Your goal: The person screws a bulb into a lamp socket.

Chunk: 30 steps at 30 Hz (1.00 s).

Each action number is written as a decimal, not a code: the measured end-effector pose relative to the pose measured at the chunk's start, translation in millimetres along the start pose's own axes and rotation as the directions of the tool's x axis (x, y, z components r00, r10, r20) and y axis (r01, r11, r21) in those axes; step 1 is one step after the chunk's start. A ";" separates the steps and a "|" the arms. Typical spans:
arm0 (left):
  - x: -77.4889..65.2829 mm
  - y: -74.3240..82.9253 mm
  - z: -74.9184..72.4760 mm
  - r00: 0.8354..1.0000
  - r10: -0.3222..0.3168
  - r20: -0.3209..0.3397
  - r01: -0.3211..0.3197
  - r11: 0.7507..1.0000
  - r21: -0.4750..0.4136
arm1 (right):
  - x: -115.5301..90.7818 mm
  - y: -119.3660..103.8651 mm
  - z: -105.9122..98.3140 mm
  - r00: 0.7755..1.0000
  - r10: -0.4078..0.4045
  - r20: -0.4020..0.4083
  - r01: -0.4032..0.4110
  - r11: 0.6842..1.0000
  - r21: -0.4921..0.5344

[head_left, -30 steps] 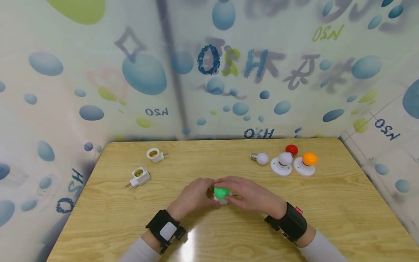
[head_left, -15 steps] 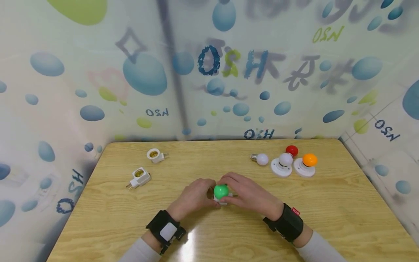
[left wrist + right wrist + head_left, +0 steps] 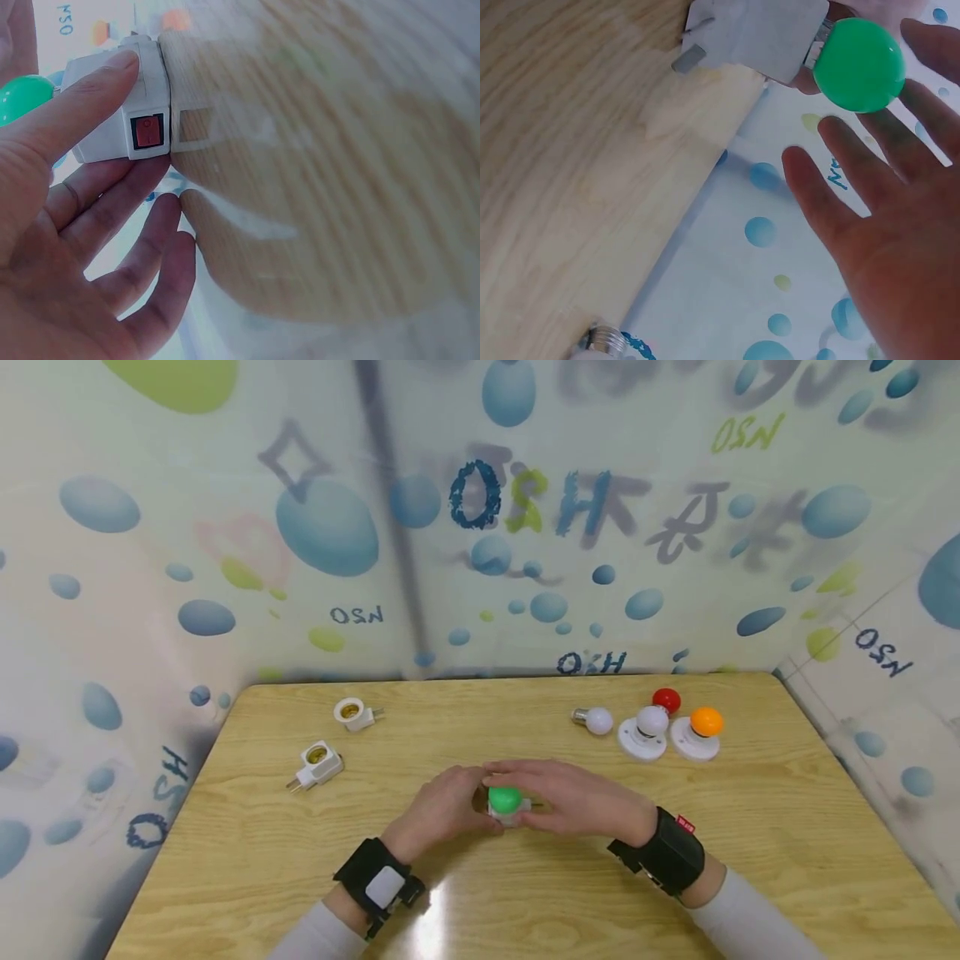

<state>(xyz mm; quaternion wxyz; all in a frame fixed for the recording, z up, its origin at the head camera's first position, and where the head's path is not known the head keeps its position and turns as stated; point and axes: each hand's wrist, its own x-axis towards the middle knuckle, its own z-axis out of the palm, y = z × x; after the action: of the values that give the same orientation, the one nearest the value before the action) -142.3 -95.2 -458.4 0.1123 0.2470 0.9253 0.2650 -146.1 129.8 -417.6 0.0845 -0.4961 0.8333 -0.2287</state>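
Observation:
A green light bulb (image 3: pixel 505 802) stands upright in a white plug-in lamp socket (image 3: pixel 513 818) near the middle of the table. My left hand (image 3: pixel 442 806) pinches the socket between thumb and fingers. In the left wrist view, a red rocker switch (image 3: pixel 148 131) shows on the socket's side, and the thumb lies across its body. My right hand (image 3: pixel 573 797) reaches around the bulb from the right. The right wrist view has its fingers spread and fairly straight, with fingertips right at the edge of the green bulb (image 3: pixel 859 66). The bulb's screw base is mostly hidden.
Two white plug-in sockets, one round (image 3: pixel 352 713) and one square (image 3: pixel 320 763), lie at the left. At the back right are a loose white bulb (image 3: pixel 597 721), a red bulb (image 3: pixel 666 700), and round bases holding a white bulb (image 3: pixel 652 721) and an orange bulb (image 3: pixel 707 722).
My right hand's fingers drew back around the green bulb, then stretched forward over its far side, with the wrist turning. The left hand and the socket have stayed in place.

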 end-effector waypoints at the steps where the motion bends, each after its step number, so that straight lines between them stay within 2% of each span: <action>1: 0.4 0.2 0.1 1.000 -0.001 0.000 0.001 1.000 0.004 | -0.1 0.0 0.3 1.000 0.003 0.007 -0.003 1.000 0.005; 5: 1.2 -0.1 1.2 1.000 -0.005 -0.003 0.005 1.000 0.014 | -0.9 1.6 4.5 1.000 0.012 -0.012 -0.011 0.999 0.038; 12: 0.5 -0.8 1.3 1.000 0.009 -0.013 -0.009 1.000 0.000 | 2.2 4.6 14.4 0.988 -0.006 -0.155 0.014 0.999 0.052; 21: 1.4 -2.1 1.6 0.999 0.016 -0.032 -0.017 1.000 -0.003 | 5.4 4.2 22.6 0.971 0.031 -0.238 -0.036 0.999 -0.016; 26: 1.8 -2.3 1.9 0.999 0.029 -0.036 -0.030 1.000 -0.005 | 7.2 4.1 24.8 0.965 0.045 -0.257 -0.067 0.995 -0.076; 30: 1.2 -2.4 1.9 0.999 0.028 -0.030 -0.028 1.000 -0.004 | 4.9 3.7 23.2 0.974 0.079 -0.210 -0.089 0.995 -0.039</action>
<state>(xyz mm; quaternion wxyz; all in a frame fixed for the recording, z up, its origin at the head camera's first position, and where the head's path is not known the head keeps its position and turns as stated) -143.6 -95.5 -461.4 0.0950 0.2558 0.9228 0.2722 -142.9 120.2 -439.4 -0.0057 -0.4355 0.8632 -0.2555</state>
